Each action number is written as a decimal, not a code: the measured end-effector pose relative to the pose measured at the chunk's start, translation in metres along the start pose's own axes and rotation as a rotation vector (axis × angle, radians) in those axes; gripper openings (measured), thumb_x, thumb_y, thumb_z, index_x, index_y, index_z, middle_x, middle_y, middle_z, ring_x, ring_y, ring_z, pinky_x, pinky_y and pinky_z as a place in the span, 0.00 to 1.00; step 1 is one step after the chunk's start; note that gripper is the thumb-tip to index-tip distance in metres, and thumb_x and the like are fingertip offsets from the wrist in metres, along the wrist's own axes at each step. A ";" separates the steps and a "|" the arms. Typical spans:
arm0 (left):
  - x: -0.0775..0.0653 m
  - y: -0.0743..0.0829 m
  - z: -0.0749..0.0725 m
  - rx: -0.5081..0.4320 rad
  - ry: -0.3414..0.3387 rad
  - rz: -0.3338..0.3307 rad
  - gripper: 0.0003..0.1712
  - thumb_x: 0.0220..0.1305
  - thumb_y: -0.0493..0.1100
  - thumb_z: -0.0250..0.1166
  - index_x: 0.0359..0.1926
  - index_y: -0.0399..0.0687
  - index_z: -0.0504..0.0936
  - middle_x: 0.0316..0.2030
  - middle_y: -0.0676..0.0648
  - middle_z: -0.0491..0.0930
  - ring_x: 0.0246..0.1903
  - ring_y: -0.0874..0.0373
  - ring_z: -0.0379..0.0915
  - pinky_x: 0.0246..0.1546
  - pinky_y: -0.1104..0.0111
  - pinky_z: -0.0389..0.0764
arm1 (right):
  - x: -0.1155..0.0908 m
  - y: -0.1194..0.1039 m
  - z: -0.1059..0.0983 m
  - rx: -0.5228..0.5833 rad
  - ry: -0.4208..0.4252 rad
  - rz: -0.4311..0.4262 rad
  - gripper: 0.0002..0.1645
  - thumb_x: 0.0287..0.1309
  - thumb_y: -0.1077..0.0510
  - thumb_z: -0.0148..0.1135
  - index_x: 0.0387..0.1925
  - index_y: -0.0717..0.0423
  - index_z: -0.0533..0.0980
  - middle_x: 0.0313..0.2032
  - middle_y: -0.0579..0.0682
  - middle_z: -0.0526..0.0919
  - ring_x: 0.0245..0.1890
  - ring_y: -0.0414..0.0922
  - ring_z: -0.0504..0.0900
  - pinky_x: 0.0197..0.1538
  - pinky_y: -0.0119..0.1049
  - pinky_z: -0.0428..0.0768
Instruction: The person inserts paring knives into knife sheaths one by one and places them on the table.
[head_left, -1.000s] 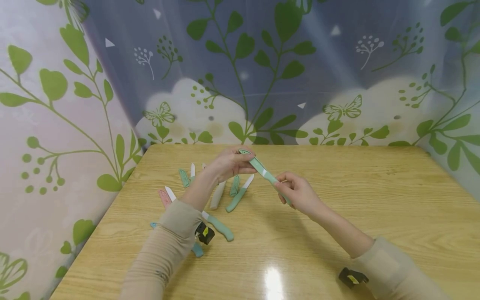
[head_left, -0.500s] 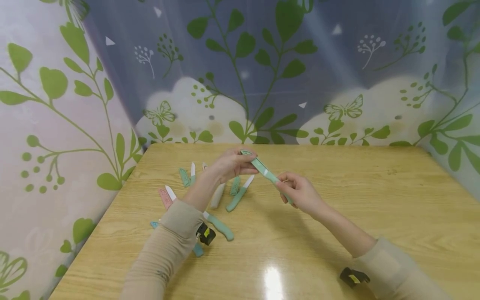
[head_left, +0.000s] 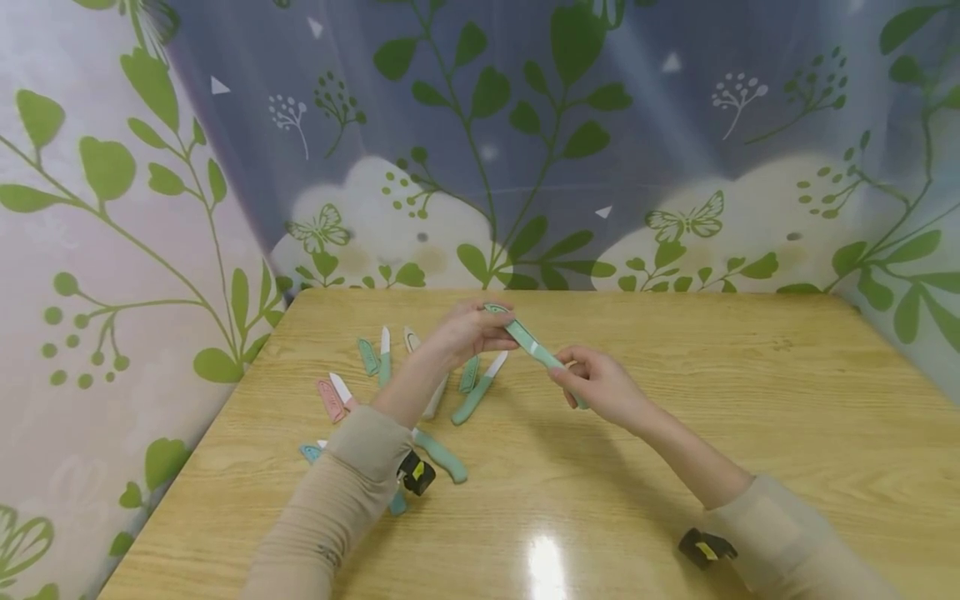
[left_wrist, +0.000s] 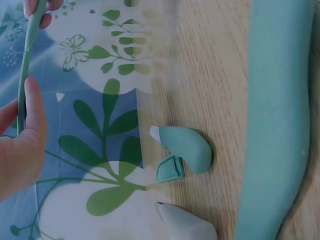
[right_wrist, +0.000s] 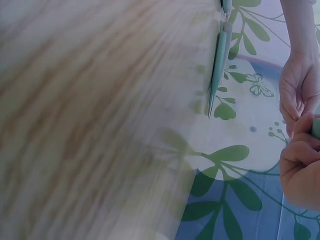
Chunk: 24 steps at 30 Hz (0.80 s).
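Above the table, both hands hold a mint-green paring knife (head_left: 553,362) whose blade is inside a matching sheath (head_left: 519,334). A narrow white band of blade shows between sheath and handle. My left hand (head_left: 467,335) pinches the sheath between thumb and fingers, near its tip. With curled fingers, my right hand (head_left: 602,390) grips the handle, covering much of it. In the left wrist view, the held knife (left_wrist: 31,37) stretches between both hands. The right wrist view catches my right hand (right_wrist: 302,170) only partly, at the edge.
Several ceramic-type knives lie left on the wooden table (head_left: 712,442), including a green knife (head_left: 478,392) beside a green sheath (head_left: 469,374). A pink sheath (head_left: 331,401), a blue sheath (head_left: 311,452) and a larger green knife (head_left: 441,456) lie nearer. My left sleeve (head_left: 345,475) hides some.
Both hands and the sheathed knife have shifted slightly right. The left forearm uncovers more of the pink knife and the cream sheath behind it. The grips look the same.
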<state>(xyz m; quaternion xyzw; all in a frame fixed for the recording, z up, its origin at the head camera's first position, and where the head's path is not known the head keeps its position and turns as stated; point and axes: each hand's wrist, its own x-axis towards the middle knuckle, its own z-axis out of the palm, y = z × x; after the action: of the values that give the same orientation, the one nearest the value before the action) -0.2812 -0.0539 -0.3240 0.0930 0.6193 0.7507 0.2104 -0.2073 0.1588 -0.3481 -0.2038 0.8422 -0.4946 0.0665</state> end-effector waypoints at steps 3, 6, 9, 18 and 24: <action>0.000 0.000 0.000 0.022 0.039 0.024 0.21 0.64 0.29 0.55 0.57 0.27 0.64 0.28 0.43 0.78 0.26 0.56 0.80 0.39 0.65 0.82 | 0.000 0.002 -0.001 -0.027 0.004 -0.011 0.17 0.66 0.53 0.53 0.45 0.64 0.71 0.19 0.51 0.73 0.15 0.40 0.60 0.18 0.28 0.59; 0.001 -0.001 0.000 0.051 0.073 0.058 0.17 0.64 0.30 0.55 0.53 0.26 0.68 0.27 0.44 0.78 0.26 0.57 0.79 0.40 0.65 0.82 | 0.001 0.004 -0.003 -0.054 0.008 -0.022 0.15 0.65 0.53 0.53 0.44 0.63 0.72 0.24 0.52 0.75 0.19 0.42 0.65 0.22 0.29 0.64; 0.001 -0.001 -0.001 0.065 0.109 0.092 0.16 0.64 0.31 0.56 0.51 0.26 0.70 0.28 0.45 0.78 0.27 0.58 0.79 0.40 0.66 0.82 | 0.001 0.007 -0.005 -0.077 0.016 -0.023 0.15 0.65 0.54 0.54 0.43 0.63 0.73 0.27 0.52 0.76 0.24 0.45 0.68 0.26 0.33 0.68; 0.005 -0.002 -0.011 0.275 0.261 0.076 0.13 0.65 0.35 0.56 0.48 0.29 0.74 0.32 0.41 0.79 0.30 0.55 0.78 0.37 0.67 0.82 | -0.005 0.018 -0.017 -0.111 0.050 -0.004 0.15 0.65 0.54 0.54 0.43 0.63 0.73 0.31 0.57 0.76 0.28 0.48 0.73 0.31 0.37 0.73; 0.011 -0.008 -0.023 0.811 0.257 -0.031 0.10 0.62 0.36 0.59 0.42 0.32 0.78 0.38 0.39 0.79 0.31 0.54 0.77 0.32 0.68 0.81 | -0.011 0.023 -0.028 -0.108 0.081 0.022 0.17 0.65 0.53 0.54 0.44 0.65 0.72 0.32 0.57 0.76 0.32 0.53 0.74 0.33 0.38 0.74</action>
<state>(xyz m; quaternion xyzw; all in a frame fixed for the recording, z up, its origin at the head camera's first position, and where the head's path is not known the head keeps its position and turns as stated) -0.2989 -0.0680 -0.3376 0.0646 0.8869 0.4486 0.0895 -0.2127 0.1957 -0.3553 -0.1776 0.8719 -0.4555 0.0266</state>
